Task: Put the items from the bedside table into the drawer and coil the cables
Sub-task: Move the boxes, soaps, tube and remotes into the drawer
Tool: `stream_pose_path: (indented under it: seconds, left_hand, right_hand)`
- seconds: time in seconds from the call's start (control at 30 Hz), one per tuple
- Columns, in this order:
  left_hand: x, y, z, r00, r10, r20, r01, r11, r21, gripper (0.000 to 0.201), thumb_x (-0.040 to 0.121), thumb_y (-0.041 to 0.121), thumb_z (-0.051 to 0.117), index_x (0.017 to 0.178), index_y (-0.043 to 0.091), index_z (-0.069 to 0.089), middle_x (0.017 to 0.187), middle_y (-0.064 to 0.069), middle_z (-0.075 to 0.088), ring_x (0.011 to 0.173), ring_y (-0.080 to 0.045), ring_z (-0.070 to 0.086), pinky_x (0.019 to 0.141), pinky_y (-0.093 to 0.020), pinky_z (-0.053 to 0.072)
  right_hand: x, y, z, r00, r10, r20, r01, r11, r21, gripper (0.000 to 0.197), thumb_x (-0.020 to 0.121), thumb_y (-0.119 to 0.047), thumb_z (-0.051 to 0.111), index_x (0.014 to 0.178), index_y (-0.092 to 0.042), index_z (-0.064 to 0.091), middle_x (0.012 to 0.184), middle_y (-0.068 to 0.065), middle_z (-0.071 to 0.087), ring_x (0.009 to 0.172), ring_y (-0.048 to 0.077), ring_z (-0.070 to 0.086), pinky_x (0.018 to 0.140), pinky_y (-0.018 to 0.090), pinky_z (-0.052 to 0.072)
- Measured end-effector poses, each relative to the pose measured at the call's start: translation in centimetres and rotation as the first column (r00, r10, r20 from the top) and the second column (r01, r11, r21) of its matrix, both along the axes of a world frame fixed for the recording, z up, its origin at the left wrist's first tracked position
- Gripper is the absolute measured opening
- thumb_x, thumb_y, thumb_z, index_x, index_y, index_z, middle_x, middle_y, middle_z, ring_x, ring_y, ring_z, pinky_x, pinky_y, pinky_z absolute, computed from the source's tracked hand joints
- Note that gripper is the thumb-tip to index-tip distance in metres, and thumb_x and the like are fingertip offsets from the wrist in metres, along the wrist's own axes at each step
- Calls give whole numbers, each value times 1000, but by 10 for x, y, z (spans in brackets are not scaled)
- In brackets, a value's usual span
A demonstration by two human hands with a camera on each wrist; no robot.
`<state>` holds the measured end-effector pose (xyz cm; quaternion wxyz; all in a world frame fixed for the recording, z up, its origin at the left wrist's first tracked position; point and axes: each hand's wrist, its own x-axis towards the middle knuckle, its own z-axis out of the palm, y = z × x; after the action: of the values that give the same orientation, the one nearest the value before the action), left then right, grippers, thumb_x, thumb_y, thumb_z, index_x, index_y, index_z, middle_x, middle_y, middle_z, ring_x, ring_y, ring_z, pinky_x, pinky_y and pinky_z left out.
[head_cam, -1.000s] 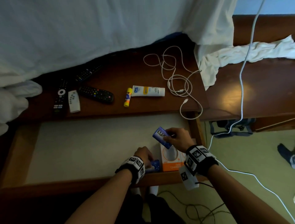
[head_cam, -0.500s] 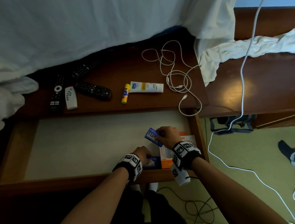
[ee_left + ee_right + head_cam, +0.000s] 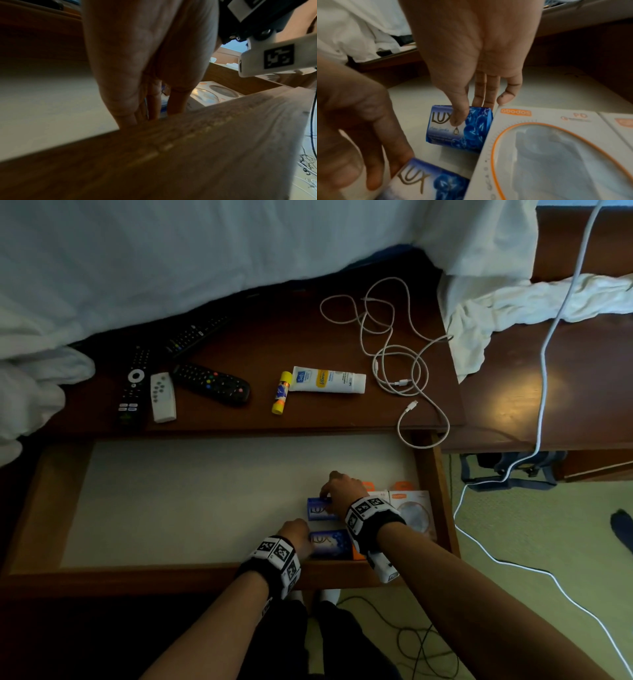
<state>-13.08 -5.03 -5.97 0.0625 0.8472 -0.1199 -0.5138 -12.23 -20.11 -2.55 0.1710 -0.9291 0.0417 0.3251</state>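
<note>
The left hand lay at the drawer's front right, fingers curled down round the left end of the near Lux soap bar; in the right wrist view its fingers gripped that bar. The right hand pinched the far Lux soap bar between thumb and fingers, the bar lying flat on the drawer liner beside the orange-and-white boxed item. One second earlier this bar was held tilted above the boxes; half a second earlier it was lower; now it sat down on the liner, directly behind the near bar. Both forearms reached forward over the drawer's front rail, wrists bent downward, the right hand ahead of the left. On the bedside table lay, left to right: three black remotes; a white remote; a glue stick; a cream tube; a loose white cable, uncoiled, its end hanging over the drawer's right corner.
</note>
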Motion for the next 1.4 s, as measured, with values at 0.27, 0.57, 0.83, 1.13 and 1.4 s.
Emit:
stream_pose_path:
  seconds: [0.27,0.57,0.83,1.13,1.4]
  left_hand:
    - [5,1,9,999,30,-41,-32,999,-36,29,88,23,61,109,4,65,116,-15,66,104,-31,64,87,-33,51]
    - [8,-1,22,997,29,-70,-33,997,-62,26,90,15,58,112,2,65,122,-18,64,111,-32,61,90,-33,48]
    - [8,-3,31,998,-9,-61,6,999,-49,28,89,13,58,112,-1,64,120,-19,65,109,-33,62,85,-33,49]
    - [53,-2,67,994,113,-4,-113,985,-128,21,91,9,57,104,4,72,101,-13,74,89,-24,72,83,-34,59]
    - [144,-26,148,617,605,503,-343,782,-521,13,88,27,64,85,16,72,87,-6,73,76,-19,65,63,-27,49]
  right_hand:
    - [-8,3,-16,997,71,-32,-74,990,-123,36,87,-15,61,123,-20,59,123,6,62,115,30,57,104,56,24]
    - [-15,3,-11,997,66,-43,-71,988,-135,24,88,-14,59,110,-21,65,117,6,64,113,28,57,102,56,26]
    - [-19,7,-6,995,87,-57,-97,975,-200,25,88,-17,58,110,-25,67,117,5,65,111,31,59,105,63,21]
    - [-4,-6,29,997,-6,74,11,998,-68,38,92,-27,55,130,-24,57,130,3,60,119,26,55,102,46,35]
    - [77,-35,105,734,-263,626,274,958,81,18,89,-21,52,93,-14,69,101,7,65,95,31,61,74,41,53]
